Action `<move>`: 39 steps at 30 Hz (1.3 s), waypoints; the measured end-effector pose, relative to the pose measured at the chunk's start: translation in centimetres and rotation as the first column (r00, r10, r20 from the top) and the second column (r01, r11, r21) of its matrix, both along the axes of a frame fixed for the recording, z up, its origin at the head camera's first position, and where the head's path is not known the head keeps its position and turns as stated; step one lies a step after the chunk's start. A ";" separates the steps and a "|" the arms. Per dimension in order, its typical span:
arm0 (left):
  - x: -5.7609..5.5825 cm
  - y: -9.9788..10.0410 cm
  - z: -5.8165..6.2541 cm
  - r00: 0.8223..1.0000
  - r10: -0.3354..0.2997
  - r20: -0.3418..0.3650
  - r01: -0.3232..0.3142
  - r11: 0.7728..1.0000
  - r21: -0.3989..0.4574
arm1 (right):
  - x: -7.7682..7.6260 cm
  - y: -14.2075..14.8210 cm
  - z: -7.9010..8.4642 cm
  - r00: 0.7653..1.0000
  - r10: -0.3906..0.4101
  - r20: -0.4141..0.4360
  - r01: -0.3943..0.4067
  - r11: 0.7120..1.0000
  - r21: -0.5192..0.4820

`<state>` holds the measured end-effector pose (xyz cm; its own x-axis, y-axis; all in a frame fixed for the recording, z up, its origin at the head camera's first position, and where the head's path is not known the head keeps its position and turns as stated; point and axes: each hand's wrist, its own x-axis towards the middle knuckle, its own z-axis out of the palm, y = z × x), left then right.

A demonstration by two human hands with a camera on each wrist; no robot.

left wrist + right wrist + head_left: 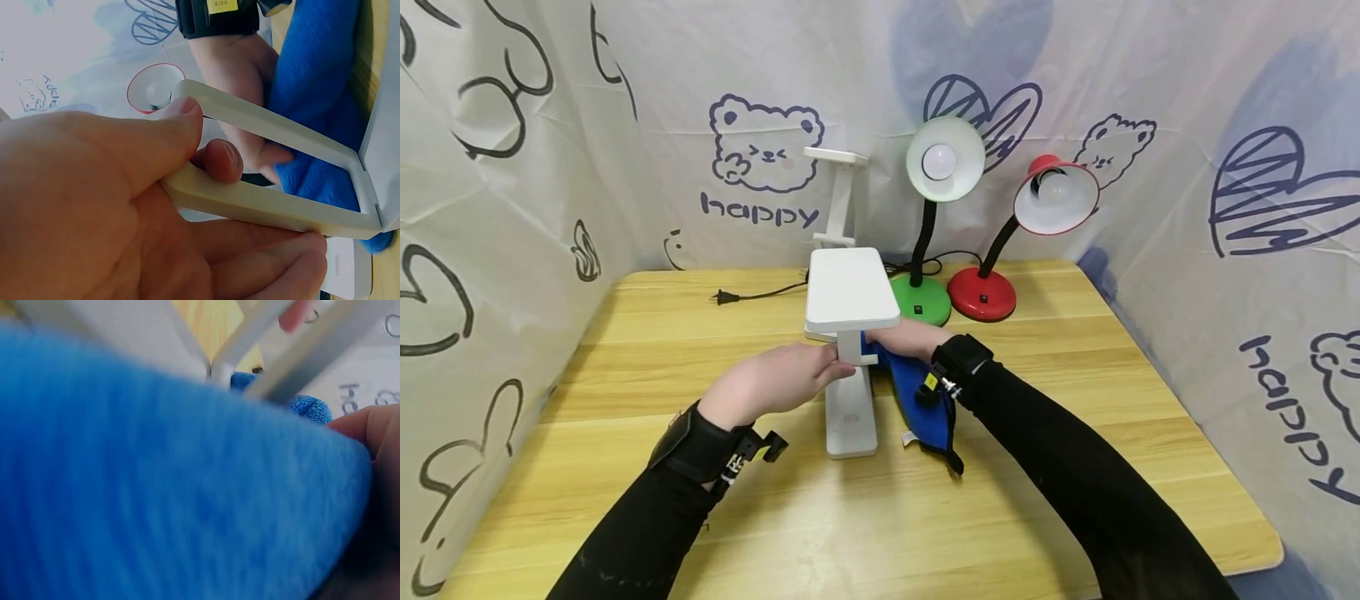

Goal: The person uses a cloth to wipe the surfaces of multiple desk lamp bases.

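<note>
A white folding stand (pixel 852 287), like a phone or tablet holder, stands mid-table with a flat top plate and a long base. My left hand (pixel 782 379) grips its upright frame (pixel 269 203), thumb and fingertips around one of the two bars. On the far side of the upright, my right hand (pixel 910 337) holds a blue cloth (pixel 921 408) with black edging and a small white tag. Cloth shows through the opening between the bars in the left wrist view. The blue pile fills most of the right wrist view, hiding most of the fingers.
Behind stands a second white stand (pixel 841 200). To its right are a green desk lamp (pixel 921 302) and a red desk lamp (pixel 982 293). A black plug (pixel 725 297) on a cord lies at the back left. Printed curtains (pixel 760 242) border the wooden table (pixel 760 517).
</note>
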<state>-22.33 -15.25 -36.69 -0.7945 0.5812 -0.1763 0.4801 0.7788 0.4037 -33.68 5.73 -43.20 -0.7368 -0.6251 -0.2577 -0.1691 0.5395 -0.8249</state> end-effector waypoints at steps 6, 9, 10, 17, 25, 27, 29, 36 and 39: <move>0.1 0.0 -0.1 1.000 -0.003 0.001 0.003 1.000 -0.008 | 0.5 -2.4 0.5 0.999 -0.014 -0.030 0.014 1.000 -0.016; 0.2 0.1 0.0 1.000 0.007 0.004 -0.007 1.000 -0.008 | 0.6 -2.9 0.6 0.998 -0.053 -0.020 0.054 0.998 0.035; 0.2 0.1 0.1 1.000 0.009 0.003 -0.009 1.000 -0.009 | 0.7 -3.0 0.6 0.998 -0.061 -0.020 0.062 0.997 0.049; 0.2 0.2 0.2 1.000 -0.006 -0.010 0.005 1.000 -0.018 | 0.6 -2.4 0.7 1.000 -0.021 -0.012 0.021 1.000 -0.019; 0.1 0.2 0.2 1.000 0.000 -0.006 0.000 1.000 -0.006 | -0.5 0.6 0.5 1.000 0.023 0.007 -0.023 0.998 0.058; 0.1 0.2 0.2 1.000 0.003 -0.003 -0.003 1.000 0.003 | -0.4 1.3 0.7 1.000 0.000 0.008 -0.001 0.996 0.092; 0.1 0.2 0.2 1.000 0.006 0.000 -0.006 1.000 0.008 | -0.5 1.6 0.6 1.000 -0.014 0.000 0.014 0.995 0.100; 0.1 0.2 0.1 1.000 0.000 -0.002 0.000 1.000 -0.005 | 0.0 -0.8 0.4 0.998 0.034 -0.052 -0.034 0.999 -0.002; 0.1 0.2 0.0 1.000 -0.001 -0.008 0.001 1.000 -0.011 | 0.4 -2.1 0.5 0.997 0.019 -0.074 -0.021 0.999 -0.032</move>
<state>-22.20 -15.05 -36.66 -0.7954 0.5797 -0.1768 0.4838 0.7830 0.3911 -33.28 3.66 -42.68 -0.7402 -0.6470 -0.1828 -0.2403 0.5085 -0.8268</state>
